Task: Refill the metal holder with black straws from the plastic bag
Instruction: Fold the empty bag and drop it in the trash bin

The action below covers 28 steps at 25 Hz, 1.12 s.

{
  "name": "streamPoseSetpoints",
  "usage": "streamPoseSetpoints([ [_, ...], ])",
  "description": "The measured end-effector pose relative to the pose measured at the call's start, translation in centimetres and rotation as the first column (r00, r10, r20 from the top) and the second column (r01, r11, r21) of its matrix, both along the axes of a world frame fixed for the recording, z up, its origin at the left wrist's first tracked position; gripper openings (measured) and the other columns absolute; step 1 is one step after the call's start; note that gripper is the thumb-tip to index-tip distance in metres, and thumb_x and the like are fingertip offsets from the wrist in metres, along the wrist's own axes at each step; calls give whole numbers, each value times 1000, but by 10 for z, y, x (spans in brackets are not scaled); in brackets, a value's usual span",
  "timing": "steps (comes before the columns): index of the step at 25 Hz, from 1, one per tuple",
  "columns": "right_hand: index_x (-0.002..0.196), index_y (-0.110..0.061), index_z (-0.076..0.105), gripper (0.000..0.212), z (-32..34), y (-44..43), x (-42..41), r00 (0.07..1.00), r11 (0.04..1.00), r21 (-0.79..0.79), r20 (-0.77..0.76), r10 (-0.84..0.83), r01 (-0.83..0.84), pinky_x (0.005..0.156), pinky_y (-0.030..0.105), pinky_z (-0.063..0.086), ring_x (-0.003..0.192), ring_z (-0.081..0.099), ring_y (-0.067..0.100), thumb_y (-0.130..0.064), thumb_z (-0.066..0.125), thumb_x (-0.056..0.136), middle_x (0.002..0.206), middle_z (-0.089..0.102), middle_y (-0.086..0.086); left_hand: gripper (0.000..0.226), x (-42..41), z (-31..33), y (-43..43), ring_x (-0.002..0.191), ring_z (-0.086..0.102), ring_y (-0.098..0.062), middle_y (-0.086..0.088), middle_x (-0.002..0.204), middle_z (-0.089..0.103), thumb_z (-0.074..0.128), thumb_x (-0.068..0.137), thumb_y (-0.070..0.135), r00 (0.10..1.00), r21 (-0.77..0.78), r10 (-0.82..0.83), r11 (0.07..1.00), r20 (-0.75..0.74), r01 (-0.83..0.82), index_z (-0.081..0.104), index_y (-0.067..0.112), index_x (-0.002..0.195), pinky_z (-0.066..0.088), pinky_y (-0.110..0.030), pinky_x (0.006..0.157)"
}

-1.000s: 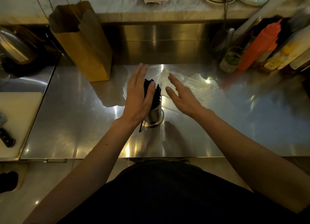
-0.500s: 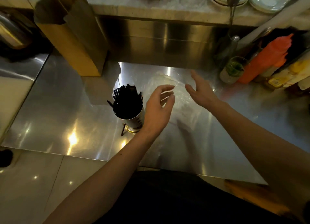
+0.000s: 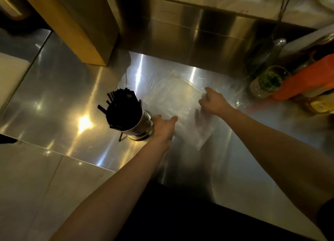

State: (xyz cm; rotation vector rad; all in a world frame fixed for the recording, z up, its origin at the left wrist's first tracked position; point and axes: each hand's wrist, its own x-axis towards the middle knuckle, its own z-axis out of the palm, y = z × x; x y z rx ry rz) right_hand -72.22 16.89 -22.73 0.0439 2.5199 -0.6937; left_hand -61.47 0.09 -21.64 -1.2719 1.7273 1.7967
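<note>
The metal holder (image 3: 142, 125) stands on the steel counter, packed full of black straws (image 3: 121, 108); one loose straw (image 3: 120, 138) lies at its foot. The clear plastic bag (image 3: 173, 96) lies flat and looks empty to the right of the holder. My left hand (image 3: 163, 127) is palm down with fingers apart, right beside the holder's base, on the bag's near edge. My right hand (image 3: 213, 101) is on the bag's right part, thumb and fingers curled down and pinching the film.
A brown paper bag (image 3: 75, 25) stands at the back left. At the right crowd a glass jar with green contents (image 3: 265, 83), an orange squeeze bottle (image 3: 307, 80) and other bottles. The counter's front edge (image 3: 86, 162) runs close below the holder.
My left hand left the straw tops and came down to the right of the holder. My right hand reached forward and landed on the bag. The view swung left and nearer.
</note>
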Motion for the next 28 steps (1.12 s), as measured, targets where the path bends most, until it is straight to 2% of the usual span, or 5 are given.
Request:
streamPoseSetpoints([
  [4,136,-9,43,49,-7,-4,-7,999,999,-31,11,-45,45,95,36,44,118,55,34,-31,56,94,134,54,16,63,-6,-20,-9,102,64,-30,-13,125,56,70,78,27,996,70,68,995,66,-72,40,18,132,55,-48,92],
  [8,115,-18,64,25,-4,-2,-6,970,936,-257,108,-219,240,79,24,46,98,63,24,-31,58,94,121,63,9,38,-10,-13,-13,94,68,-28,-15,116,65,66,88,12,993,63,115,992,-11,-114,54,6,123,56,-44,91],
  [11,91,-19,65,6,15,9,-1,927,812,-447,190,-324,376,81,38,54,85,67,22,-20,60,94,104,66,8,25,-15,6,-16,84,70,-23,-16,107,67,60,93,3,978,212,177,966,-113,-150,60,2,117,60,-35,74],
  [16,103,-7,53,12,62,26,23,892,641,-622,278,-358,451,79,36,58,86,72,24,-18,52,98,98,70,8,10,-11,49,-12,81,71,-23,-12,97,67,53,98,7,954,347,123,938,-275,-21,60,6,106,58,-30,73],
  [28,101,-14,55,8,130,54,91,851,375,-801,288,-440,466,69,30,57,85,73,19,-8,52,96,92,74,2,18,14,116,-40,89,74,-23,-10,94,77,57,93,2,843,230,-223,899,-490,372,66,7,108,58,-27,70],
])
